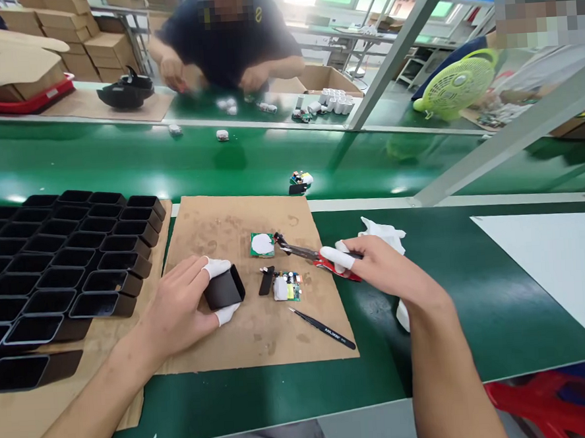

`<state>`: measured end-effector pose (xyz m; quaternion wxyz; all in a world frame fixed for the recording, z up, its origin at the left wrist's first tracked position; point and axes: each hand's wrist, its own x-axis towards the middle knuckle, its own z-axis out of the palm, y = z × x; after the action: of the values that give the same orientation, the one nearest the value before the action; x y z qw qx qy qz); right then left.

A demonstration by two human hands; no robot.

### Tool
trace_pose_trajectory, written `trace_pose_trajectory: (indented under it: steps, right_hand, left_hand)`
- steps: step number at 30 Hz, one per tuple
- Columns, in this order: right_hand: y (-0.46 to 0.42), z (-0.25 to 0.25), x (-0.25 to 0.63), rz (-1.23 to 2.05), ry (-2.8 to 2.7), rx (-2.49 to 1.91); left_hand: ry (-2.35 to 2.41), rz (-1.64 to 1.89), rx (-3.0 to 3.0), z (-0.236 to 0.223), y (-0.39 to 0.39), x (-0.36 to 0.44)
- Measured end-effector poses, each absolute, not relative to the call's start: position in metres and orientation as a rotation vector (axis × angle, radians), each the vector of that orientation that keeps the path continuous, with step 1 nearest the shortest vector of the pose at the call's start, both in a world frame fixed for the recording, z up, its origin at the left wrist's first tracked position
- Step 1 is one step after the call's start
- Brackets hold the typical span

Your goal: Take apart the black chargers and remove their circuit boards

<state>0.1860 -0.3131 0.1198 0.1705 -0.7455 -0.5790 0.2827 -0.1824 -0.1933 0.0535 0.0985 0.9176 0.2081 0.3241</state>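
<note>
My left hand, with white finger cots, grips a black plastic case that lies tilted on a cardboard sheet. My right hand is closed on red-handled pliers, their jaws pointing left. The jaw tips are beside the right edge of a green circuit board with a white round pad; I cannot tell whether they grip anything. Below that board lies another circuit board with components, a black flat piece at its left. Black tweezers rest at the sheet's lower right.
Rows of black cases stand on cardboard at the left. Beyond the sheet, a small circuit assembly sits on the green belt. A white cloth lies near my right hand, with a white board farther right. Another person works opposite.
</note>
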Motion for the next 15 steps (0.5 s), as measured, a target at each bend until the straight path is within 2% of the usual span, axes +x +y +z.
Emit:
trace_pose_trajectory:
  steps: [2, 6, 8, 12, 15]
  right_hand:
    - [-0.320, 0.127, 0.195, 0.765, -1.610, -2.129]
    - [-0.316, 0.122, 0.195, 0.257, -1.561, -2.273]
    - [-0.307, 0.109, 0.190, 0.104, -1.573, -2.324]
    - [-0.296, 0.090, 0.181, 0.089, -1.715, -2.367]
    - [-0.300, 0.092, 0.176, 0.077, -1.789, -2.384]
  left_hand:
    - [0.610, 0.927, 2.655, 0.054, -0.197, -0.180]
    - [0.663, 0.856, 2.386, 0.056, -0.206, -0.174]
    - [0.703, 0.819, 2.225, 0.056, -0.209, -0.172]
    - [0.737, 0.744, 2.051, 0.055, -0.210, -0.173]
    - [0.747, 0.687, 2.006, 0.056, -0.209, -0.172]
